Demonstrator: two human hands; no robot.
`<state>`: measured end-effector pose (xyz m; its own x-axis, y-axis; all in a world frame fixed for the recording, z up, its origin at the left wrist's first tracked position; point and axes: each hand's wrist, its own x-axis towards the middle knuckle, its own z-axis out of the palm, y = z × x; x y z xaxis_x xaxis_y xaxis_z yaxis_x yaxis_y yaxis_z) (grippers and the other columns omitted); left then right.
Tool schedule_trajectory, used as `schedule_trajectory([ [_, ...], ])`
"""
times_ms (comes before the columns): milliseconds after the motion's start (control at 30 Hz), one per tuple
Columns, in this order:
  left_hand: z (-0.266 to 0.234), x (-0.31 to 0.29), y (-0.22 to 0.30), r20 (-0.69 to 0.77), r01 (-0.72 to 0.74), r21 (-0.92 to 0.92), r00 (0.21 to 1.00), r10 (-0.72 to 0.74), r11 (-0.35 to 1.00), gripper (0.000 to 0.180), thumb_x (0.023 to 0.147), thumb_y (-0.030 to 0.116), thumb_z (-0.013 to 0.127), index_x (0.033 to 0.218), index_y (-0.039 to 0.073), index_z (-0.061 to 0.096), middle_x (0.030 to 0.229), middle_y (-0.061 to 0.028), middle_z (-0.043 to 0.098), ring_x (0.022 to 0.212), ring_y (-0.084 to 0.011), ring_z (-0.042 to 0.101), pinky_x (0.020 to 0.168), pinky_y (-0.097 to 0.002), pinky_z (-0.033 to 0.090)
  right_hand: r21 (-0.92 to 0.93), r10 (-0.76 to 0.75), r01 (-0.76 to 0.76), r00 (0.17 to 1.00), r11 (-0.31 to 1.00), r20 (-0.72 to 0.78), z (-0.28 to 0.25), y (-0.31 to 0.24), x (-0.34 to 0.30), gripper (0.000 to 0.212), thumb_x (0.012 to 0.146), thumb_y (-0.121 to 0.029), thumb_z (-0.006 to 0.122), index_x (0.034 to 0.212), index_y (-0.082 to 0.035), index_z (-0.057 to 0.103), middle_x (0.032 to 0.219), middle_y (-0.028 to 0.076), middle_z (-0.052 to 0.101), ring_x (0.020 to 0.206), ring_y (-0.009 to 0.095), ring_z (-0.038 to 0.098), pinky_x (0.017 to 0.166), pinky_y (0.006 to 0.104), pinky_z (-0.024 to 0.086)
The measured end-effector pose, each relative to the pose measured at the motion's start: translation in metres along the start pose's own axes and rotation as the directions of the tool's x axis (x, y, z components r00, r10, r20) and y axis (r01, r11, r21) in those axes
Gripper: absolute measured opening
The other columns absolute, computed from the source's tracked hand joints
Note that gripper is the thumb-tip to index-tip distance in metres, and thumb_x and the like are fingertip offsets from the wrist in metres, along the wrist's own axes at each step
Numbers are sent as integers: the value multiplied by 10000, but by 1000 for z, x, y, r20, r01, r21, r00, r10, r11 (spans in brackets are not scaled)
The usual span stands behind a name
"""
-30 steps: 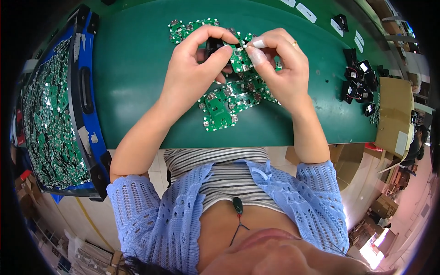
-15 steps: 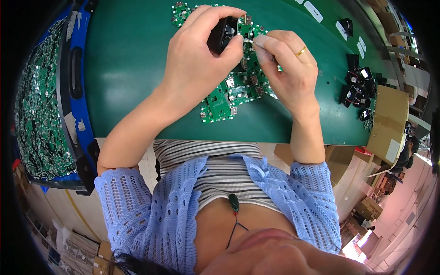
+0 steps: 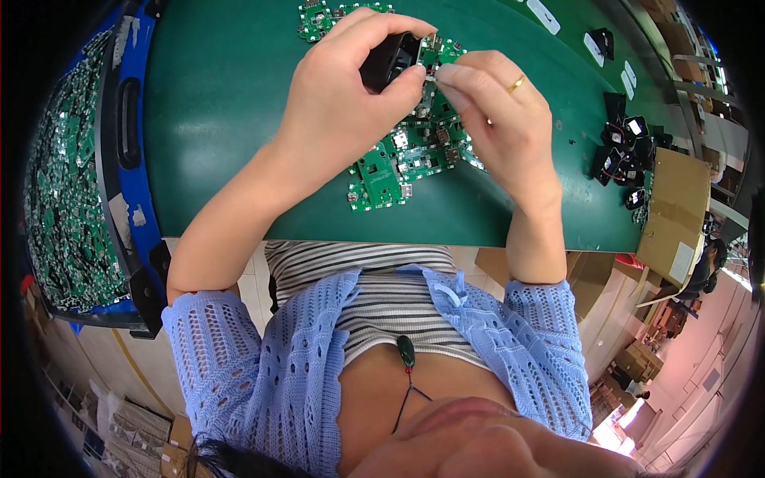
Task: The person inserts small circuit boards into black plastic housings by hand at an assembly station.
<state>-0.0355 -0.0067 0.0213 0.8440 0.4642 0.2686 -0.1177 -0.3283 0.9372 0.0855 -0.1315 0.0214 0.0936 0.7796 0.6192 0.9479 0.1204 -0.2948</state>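
My left hand (image 3: 339, 99) is closed around a black plastic housing (image 3: 389, 62), its thumb and fingertips at the edge of a green circuit board (image 3: 431, 52) against the housing's open side. My right hand (image 3: 506, 119), with a ring on one finger, pinches a small white connector (image 3: 431, 77) at that board; the fingertips partly hide it, and a speck of red shows beside it. Below both hands, several loose green circuit boards (image 3: 378, 177) with metal ports lie overlapping on the table.
More green boards (image 3: 315, 22) lie at the table's far side. On the left stands a blue bin (image 3: 137, 199) packed with boards. Black housings (image 3: 625, 151) are heaped at the right, near a cardboard box (image 3: 676, 215). White oval pieces (image 3: 544, 17) lie at the far right of the green table (image 3: 215, 103).
The housing and board in my left hand have shifted and tilted slightly. My right fingertips have moved a little left, closer in on the connector at the board.
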Motion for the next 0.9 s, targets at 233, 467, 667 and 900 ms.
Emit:
schedule_trajectory([
  [233, 2, -1, -2, 38, -46, -20, 998, 47, 999, 267, 791, -22, 567, 1055, 20, 564, 927, -2, 491, 753, -39, 514, 566, -136, 445, 386, 476, -487, 870, 784, 130, -4, -8, -3, 139, 699, 48, 617, 794, -11, 533, 719, 86, 535, 660, 224, 546, 567, 284, 442],
  [467, 7, -4, -10, -42, -50, 56, 998, 52, 997, 243, 693, 63, 621, 936, 71, 597, 789, -75, 539, 697, -217, 559, 609, -297, 463, 293, 341, -377, 925, 879, 168, -2, -8, 1, 165, 676, 125, 549, 776, 2, 504, 710, 107, 527, 631, 243, 532, 566, 312, 441],
  [667, 10, -5, -21, -31, -29, 172, 999, 35, 985, 247, 684, 43, 625, 930, 64, 605, 806, -78, 549, 715, -205, 570, 616, -292, 469, 263, 291, -339, 934, 903, 207, 8, 3, -1, 181, 650, 139, 531, 764, 3, 495, 748, 120, 538, 675, 277, 562, 532, 305, 467],
  [900, 15, 5, 5, -108, 173, -525, 958, -267, 833, 238, 802, 15, 575, 1035, 4, 528, 905, -75, 566, 792, -132, 560, 651, -242, 478, 471, 579, -516, 815, 716, 12, 10, -3, -2, 193, 809, -23, 599, 978, 10, 513, 814, 54, 586, 687, 93, 569, 548, 211, 448],
])
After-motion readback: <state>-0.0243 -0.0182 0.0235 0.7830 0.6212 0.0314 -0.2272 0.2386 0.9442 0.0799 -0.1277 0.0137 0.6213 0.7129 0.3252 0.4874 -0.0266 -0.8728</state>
